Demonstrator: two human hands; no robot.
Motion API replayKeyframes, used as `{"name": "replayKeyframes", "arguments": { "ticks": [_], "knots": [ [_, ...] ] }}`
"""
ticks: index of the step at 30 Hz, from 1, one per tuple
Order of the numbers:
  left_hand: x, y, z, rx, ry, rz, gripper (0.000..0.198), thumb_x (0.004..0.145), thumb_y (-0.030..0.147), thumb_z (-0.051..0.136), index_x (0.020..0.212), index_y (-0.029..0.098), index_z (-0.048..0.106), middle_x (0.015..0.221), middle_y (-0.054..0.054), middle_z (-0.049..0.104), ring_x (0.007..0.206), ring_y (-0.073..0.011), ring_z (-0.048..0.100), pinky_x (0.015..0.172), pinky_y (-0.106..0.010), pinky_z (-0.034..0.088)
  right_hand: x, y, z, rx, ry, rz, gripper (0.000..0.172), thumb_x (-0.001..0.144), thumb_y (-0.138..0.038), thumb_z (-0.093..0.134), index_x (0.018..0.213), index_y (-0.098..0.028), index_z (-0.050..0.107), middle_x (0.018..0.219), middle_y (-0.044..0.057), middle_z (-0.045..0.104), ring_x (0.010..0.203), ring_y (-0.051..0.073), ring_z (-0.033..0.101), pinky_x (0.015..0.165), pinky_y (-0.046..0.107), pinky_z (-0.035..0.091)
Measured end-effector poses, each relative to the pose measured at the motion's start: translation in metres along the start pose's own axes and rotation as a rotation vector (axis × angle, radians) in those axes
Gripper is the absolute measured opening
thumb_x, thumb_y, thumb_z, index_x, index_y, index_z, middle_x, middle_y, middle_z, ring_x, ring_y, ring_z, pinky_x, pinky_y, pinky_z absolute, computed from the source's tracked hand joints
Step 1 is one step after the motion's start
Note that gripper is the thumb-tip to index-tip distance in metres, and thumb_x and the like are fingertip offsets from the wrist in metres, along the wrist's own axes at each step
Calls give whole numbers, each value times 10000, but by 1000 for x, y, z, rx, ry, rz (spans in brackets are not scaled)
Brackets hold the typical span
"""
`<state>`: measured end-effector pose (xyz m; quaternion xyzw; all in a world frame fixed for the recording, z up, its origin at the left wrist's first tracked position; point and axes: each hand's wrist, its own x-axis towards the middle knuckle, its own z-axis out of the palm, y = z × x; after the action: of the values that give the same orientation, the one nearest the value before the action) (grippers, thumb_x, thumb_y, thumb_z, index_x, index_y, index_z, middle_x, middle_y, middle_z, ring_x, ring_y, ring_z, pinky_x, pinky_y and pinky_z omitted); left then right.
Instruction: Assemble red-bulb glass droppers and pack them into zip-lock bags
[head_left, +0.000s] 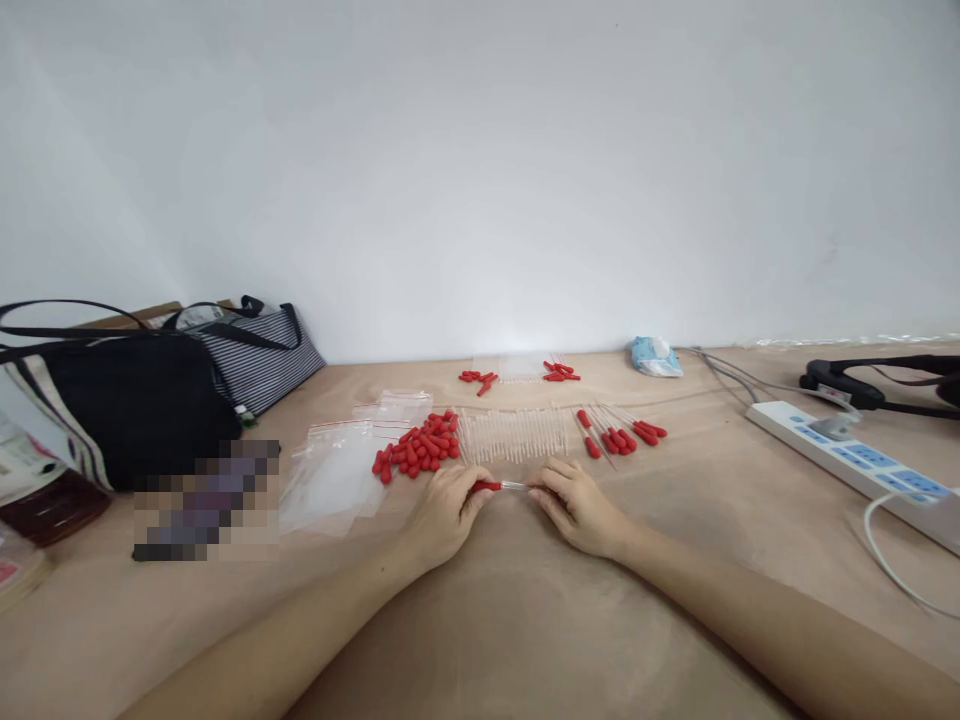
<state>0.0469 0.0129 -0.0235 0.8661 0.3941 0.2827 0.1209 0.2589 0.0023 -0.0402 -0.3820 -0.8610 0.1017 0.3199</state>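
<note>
Low over the table, my left hand [448, 505] pinches a red rubber bulb [487, 486]. From its open end a clear glass dropper tube [514, 486] runs across to my right hand [574, 503], whose fingers are closed on the tube's other end. How deep the tube sits in the bulb I cannot tell. Just beyond my hands lies a row of glass tubes [517, 434], side by side. A pile of loose red bulbs [420, 444] is beyond my left hand. Several droppers with red bulbs fitted [619, 438] lie beyond my right hand.
Clear zip bags [334, 470] lie left of the bulb pile. More bulbs [478, 379] and tubes rest near the wall. At left stand a black bag [127, 410] and a striped bag [259, 360]. A power strip [855, 455] with cables and a tissue pack [655, 356] are at right.
</note>
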Motion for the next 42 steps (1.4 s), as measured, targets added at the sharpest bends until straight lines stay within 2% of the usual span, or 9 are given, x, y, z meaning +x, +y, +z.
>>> {"name": "replayKeyframes", "arguments": {
  "ticks": [6, 12, 21, 24, 30, 35, 42],
  "knots": [
    [2, 3, 2, -55, 6, -11, 120, 830, 194, 456, 818, 189, 575, 768, -5, 624, 741, -156, 556, 717, -290, 396, 0, -5, 1, 29, -2, -49, 127, 850, -185, 417, 881, -178, 541, 768, 21, 573, 713, 124, 505, 704, 287, 317],
    [-2, 6, 3, -121, 69, -14, 129, 827, 219, 466, 808, 180, 588, 736, -4, 624, 694, -144, 551, 686, -277, 401, 0, -10, 0, 49, 55, -75, 129, 839, -178, 431, 852, -175, 559, 719, 8, 573, 646, 109, 480, 678, 278, 283],
    [-5, 10, 3, -33, 80, 144, 161, 839, 222, 442, 763, 164, 571, 642, -7, 572, 634, -139, 504, 691, -299, 374, 3, -8, -7, -220, 32, -183, 185, 828, -172, 407, 843, -186, 591, 711, 9, 563, 595, 110, 399, 669, 311, 206],
    [-5, 10, 3, -17, 89, 201, 169, 845, 222, 427, 756, 164, 558, 645, -12, 575, 624, -140, 495, 691, -306, 368, 3, -11, -5, -204, 38, -161, 197, 836, -179, 385, 829, -172, 582, 693, 12, 543, 604, 116, 397, 658, 303, 213],
    [-6, 11, 5, -28, 114, 249, 161, 848, 196, 412, 758, 167, 542, 660, -13, 589, 633, -138, 509, 720, -315, 356, 4, -17, 1, -77, -19, -102, 221, 857, -175, 337, 814, -155, 554, 692, 18, 535, 625, 120, 427, 642, 279, 242],
    [-7, 12, 6, 0, 86, 266, 169, 850, 190, 408, 745, 167, 539, 658, -11, 588, 641, -139, 511, 734, -320, 345, 7, -17, 3, -91, -60, -132, 242, 866, -180, 319, 808, -153, 552, 696, 31, 538, 636, 127, 447, 652, 286, 263],
    [-1, 5, 5, 12, 64, 201, 161, 858, 240, 422, 806, 192, 567, 723, 3, 634, 688, -138, 549, 796, -341, 309, 9, -19, -5, -61, -166, -94, 225, 866, -188, 354, 950, -175, 563, 799, 46, 556, 746, 138, 495, 671, 266, 325]
  ]
}}
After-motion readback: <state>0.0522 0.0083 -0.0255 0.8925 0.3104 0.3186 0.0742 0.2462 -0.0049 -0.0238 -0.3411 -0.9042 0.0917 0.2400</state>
